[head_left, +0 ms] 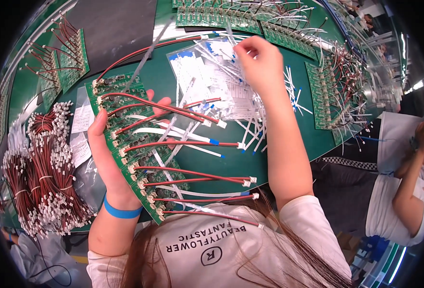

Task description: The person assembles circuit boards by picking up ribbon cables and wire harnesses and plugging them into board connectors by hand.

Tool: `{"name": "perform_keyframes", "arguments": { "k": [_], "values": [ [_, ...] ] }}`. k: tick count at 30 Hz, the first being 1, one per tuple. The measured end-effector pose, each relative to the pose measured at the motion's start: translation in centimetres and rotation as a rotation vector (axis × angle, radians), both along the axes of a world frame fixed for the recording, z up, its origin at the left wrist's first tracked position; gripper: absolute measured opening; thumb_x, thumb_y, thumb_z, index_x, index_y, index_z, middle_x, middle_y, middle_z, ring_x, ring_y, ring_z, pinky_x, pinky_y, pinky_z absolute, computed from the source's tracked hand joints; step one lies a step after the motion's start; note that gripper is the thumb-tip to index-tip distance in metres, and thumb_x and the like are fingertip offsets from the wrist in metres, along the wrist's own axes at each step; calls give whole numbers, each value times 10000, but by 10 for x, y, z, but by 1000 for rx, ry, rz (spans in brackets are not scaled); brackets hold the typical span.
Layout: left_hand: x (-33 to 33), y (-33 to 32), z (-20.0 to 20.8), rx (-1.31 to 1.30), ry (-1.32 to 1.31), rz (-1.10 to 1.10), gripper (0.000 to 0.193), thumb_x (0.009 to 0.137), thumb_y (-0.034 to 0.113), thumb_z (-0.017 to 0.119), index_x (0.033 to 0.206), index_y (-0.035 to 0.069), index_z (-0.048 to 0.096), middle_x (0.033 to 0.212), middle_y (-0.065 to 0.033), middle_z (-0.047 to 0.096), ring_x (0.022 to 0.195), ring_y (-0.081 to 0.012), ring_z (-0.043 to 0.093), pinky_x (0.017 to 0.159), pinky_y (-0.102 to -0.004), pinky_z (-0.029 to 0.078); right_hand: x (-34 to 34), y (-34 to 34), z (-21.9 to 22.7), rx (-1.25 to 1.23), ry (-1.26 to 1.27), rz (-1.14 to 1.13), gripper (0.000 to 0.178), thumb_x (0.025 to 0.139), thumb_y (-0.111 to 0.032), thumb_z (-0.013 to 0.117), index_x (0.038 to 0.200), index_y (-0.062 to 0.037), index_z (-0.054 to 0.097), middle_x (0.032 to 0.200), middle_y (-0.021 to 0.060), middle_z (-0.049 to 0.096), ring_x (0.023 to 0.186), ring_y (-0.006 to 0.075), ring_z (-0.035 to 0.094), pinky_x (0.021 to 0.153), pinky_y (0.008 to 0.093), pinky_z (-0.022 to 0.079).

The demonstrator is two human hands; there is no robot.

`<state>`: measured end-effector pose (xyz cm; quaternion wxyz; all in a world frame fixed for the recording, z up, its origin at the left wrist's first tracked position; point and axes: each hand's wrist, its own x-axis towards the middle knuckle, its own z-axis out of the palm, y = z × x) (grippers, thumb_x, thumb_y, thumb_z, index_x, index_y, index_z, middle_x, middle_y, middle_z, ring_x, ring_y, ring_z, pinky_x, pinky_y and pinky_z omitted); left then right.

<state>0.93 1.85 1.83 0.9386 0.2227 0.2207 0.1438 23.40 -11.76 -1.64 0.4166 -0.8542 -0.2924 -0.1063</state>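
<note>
Circuit board [134, 139], green and long, tilted above the near left part of the table, with paired dark-and-red wires [192, 143] and white ribbons reaching off toward the right. Beneath, the green table [231, 163]. Near its far left corner, a dark flat sheet [111, 29]. More wired boards: a row along the far edge [216, 17], one by the right edge [320, 96], others at the left [75, 60]. Along the left edge, thick bundles of red-and-dark wires [44, 168] with white plugs. Mid-table, clear bags [200, 72] with white, blue-tipped strips. Left hand [110, 156] holding the board, thumb on top, fingers beneath. Right hand [257, 60] above the bags, thumb and forefinger drawn narrow beside a blurred pale strip; cannot tell whether gripping it. Around the left wrist, a blue band [123, 209]. Smallest, loose blue-tipped strips [296, 93] toward the right edge.
</note>
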Motion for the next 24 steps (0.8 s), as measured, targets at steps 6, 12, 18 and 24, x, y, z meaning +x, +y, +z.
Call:
{"name": "perform_keyframes", "arguments": {
  "k": [6, 12, 18, 24],
  "values": [
    [-5, 0, -6, 7, -247, -182, 818, 805, 559, 375, 1368, -25, 274, 1356, -240, 365, 993, -269, 579, 801, -412, 522, -44, -7, 29, 448, 773, 551, 60, 863, -38, 563, 900, 6, 547, 846, 86, 604, 726, 131, 572, 689, 247, 446],
    [-4, -4, -7, 127, -265, -182, 882, 783, 638, 410, 1401, 33, 239, 1406, -200, 317, 915, -299, 588, 722, -457, 518, -82, 7, 28, 310, 983, 679, 69, 862, -58, 577, 875, 7, 559, 745, -28, 548, 620, 10, 477, 532, 157, 386],
    [-7, 2, -11, 178, -252, -296, 867, 784, 625, 417, 1400, 40, 242, 1398, -191, 334, 916, -315, 597, 722, -457, 532, -82, 9, 24, 184, 820, 596, 87, 863, -69, 567, 846, 17, 562, 705, -21, 556, 588, 13, 476, 514, 173, 401],
    [-7, -2, -9, 115, -205, -242, 839, 789, 581, 401, 1388, 14, 247, 1396, -198, 333, 870, -302, 618, 698, -426, 547, -80, 5, 37, 156, 976, 507, 102, 865, -95, 573, 818, -4, 559, 692, 19, 562, 591, 45, 507, 539, 185, 408]
  ]
}}
